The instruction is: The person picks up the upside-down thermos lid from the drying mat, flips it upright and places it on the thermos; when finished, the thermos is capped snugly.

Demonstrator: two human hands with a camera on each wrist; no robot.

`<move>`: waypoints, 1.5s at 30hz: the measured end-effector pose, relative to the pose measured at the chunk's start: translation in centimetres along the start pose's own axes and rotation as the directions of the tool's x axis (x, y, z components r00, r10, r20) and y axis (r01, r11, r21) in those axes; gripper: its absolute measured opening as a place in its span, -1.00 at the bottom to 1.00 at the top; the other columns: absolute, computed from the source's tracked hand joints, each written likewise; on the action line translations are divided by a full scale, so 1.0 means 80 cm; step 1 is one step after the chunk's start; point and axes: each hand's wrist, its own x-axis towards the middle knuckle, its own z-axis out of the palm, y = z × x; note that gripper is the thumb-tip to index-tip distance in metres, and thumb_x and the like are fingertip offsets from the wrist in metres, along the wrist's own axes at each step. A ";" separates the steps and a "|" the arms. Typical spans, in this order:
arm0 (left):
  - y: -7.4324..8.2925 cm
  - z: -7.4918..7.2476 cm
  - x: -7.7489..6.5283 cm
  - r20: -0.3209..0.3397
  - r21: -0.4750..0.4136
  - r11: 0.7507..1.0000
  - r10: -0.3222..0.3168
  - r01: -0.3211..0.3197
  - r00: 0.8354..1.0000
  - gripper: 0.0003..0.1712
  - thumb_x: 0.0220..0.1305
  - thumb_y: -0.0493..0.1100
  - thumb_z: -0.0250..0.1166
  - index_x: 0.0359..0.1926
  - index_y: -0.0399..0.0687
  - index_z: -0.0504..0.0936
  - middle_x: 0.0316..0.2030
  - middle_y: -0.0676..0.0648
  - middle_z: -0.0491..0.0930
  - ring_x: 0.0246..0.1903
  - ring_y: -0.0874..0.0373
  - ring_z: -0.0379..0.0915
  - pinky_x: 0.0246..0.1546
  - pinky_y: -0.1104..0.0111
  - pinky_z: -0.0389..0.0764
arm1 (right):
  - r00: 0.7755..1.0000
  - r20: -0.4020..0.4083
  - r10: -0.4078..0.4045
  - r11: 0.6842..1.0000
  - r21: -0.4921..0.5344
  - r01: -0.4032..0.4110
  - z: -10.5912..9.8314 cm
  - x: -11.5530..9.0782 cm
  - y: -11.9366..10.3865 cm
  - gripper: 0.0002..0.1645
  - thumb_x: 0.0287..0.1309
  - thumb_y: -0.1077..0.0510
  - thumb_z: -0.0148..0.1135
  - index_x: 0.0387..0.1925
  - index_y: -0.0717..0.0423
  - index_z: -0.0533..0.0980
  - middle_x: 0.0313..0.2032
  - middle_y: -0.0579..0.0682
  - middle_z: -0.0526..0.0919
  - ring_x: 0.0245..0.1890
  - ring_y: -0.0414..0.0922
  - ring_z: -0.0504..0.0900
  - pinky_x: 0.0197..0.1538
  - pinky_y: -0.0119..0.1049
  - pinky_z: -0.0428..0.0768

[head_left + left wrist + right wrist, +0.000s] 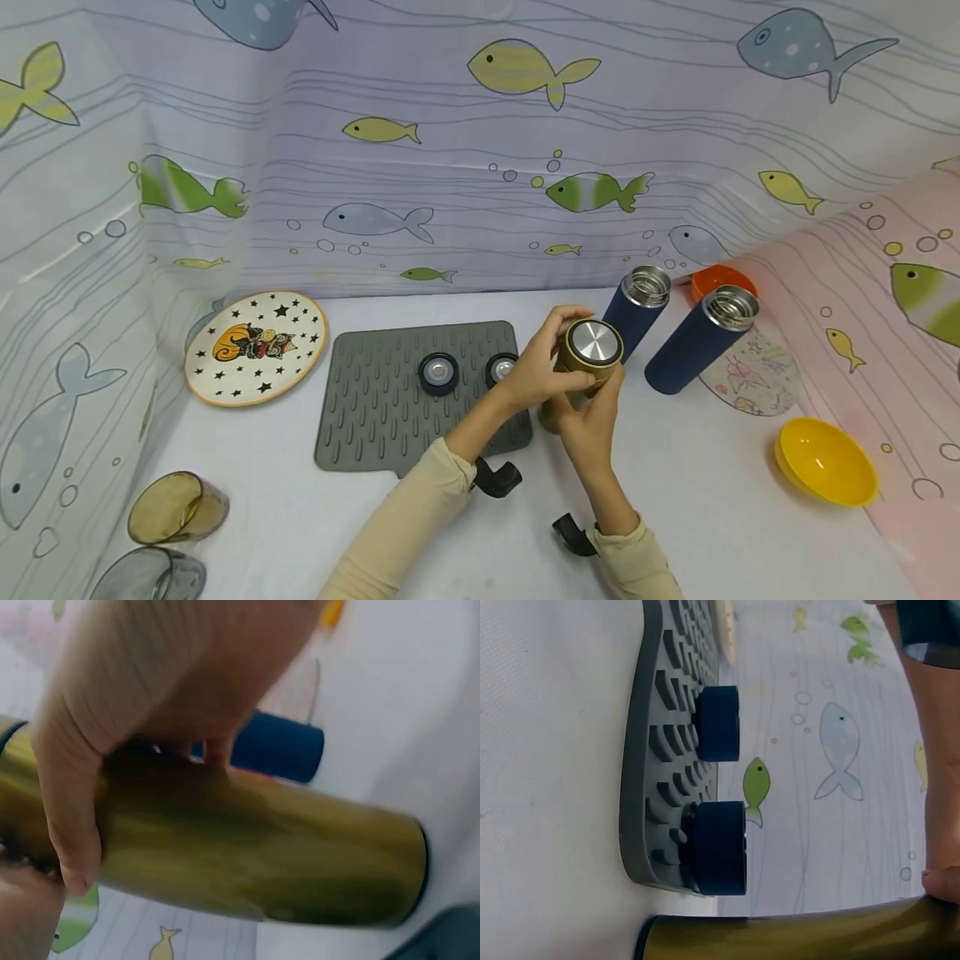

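A gold thermos bottle [285, 847] with a shiny silver-topped lid [595, 342] stands between both hands. My left hand [542, 364] grips its upper part from the left, thumb across the front. Lower and to the right, my right hand [596, 427] holds the bottle just under the lid. In the left wrist view the gold body lies across the picture, its base at the right. Two dark blue screw caps [438, 374] rest on the grey drying mat [378, 408] left of the bottle. Just right of the hands stand two blue thermos bottles [693, 346] with uncovered steel mouths.
Far left is an oval plate with stars [258, 346]; amber [180, 508] and grey glasses [150, 577] stand at the near left. On the right are a yellow bowl [825, 461], a floral plate [757, 375] and an orange bowl [723, 282]. A fish-print curtain [450, 167] hangs behind.
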 end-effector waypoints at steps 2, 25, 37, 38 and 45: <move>-0.001 0.000 0.000 0.026 -0.029 0.999 -0.012 0.013 1.000 -0.07 0.05 -0.19 0.32 0.43 -0.15 0.12 0.34 -0.24 0.31 0.28 0.02 0.33 0.36 0.24 0.30 | 1.000 0.002 -0.002 1.000 0.009 0.002 0.000 0.000 0.000 -0.21 -0.04 0.59 0.27 0.24 0.52 0.16 0.11 0.43 0.36 0.06 -0.25 0.36 0.09 -0.36 0.34; 0.002 0.003 -0.001 -0.006 -0.002 0.998 -0.059 0.059 0.998 -0.01 0.05 -0.22 0.45 0.46 -0.03 0.13 0.33 -0.17 0.34 0.25 0.04 0.37 0.31 0.20 0.40 | 0.999 -0.010 -0.032 0.999 0.023 0.032 0.002 0.000 0.014 -0.22 -0.11 0.63 0.20 0.22 0.51 0.17 0.11 0.36 0.39 0.09 -0.30 0.40 0.12 -0.43 0.38; 0.002 0.002 -0.002 -0.007 -0.023 1.000 -0.021 0.021 1.000 -0.09 0.05 -0.23 0.33 0.43 -0.14 0.16 0.33 -0.22 0.33 0.28 0.00 0.31 0.38 0.16 0.26 | 0.999 -0.016 -0.028 0.999 0.029 0.028 0.003 -0.001 0.050 -0.16 -0.06 0.56 0.30 0.28 0.39 0.16 0.10 0.22 0.41 0.03 -0.24 0.39 0.02 -0.34 0.36; 0.001 0.003 -0.002 0.004 -0.041 0.999 -0.018 0.019 1.000 -0.07 0.04 -0.23 0.32 0.44 -0.14 0.13 0.36 -0.22 0.29 0.30 0.00 0.28 0.38 0.18 0.26 | 0.999 -0.015 -0.033 0.999 0.030 0.033 0.003 -0.001 0.051 -0.18 -0.04 0.54 0.31 0.27 0.39 0.17 0.10 0.20 0.41 0.03 -0.23 0.39 0.02 -0.33 0.36; 0.002 0.005 -0.001 -0.020 0.027 0.999 -0.030 0.030 0.999 -0.05 0.05 -0.26 0.41 0.43 -0.12 0.15 0.36 -0.18 0.32 0.28 0.06 0.34 0.34 0.24 0.36 | 0.999 -0.008 -0.032 0.999 0.042 0.033 0.002 -0.003 0.054 -0.14 -0.10 0.60 0.22 0.29 0.35 0.17 0.16 0.19 0.41 0.13 -0.16 0.42 0.15 -0.35 0.40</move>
